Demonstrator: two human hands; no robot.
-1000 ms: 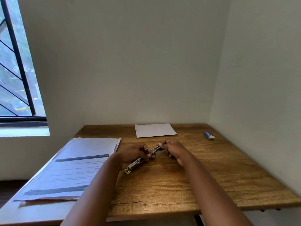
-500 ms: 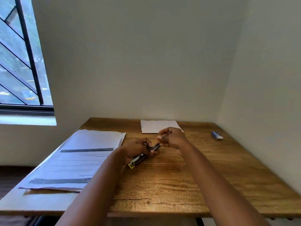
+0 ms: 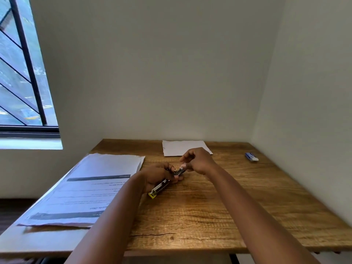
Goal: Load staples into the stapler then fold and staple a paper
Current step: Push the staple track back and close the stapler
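A small dark stapler (image 3: pixel 162 185) with a yellow end lies slanted at the middle of the wooden table (image 3: pixel 219 216). My left hand (image 3: pixel 158 174) grips it around the far part. My right hand (image 3: pixel 198 161) is just right of the stapler's far tip, its fingers curled with fingertips at that tip; whether it pinches staples I cannot tell. A small white paper (image 3: pixel 182 147) lies at the back of the table, partly behind my right hand.
A stack of printed sheets (image 3: pixel 91 189) covers the table's left side and overhangs its edge. A small blue-and-white box (image 3: pixel 251 156) sits at the far right near the wall. Walls close the table at the back and right.
The camera has tilted up and shifted. My right hand has lifted slightly off the stapler's far tip. My left hand keeps its grip on the stapler.
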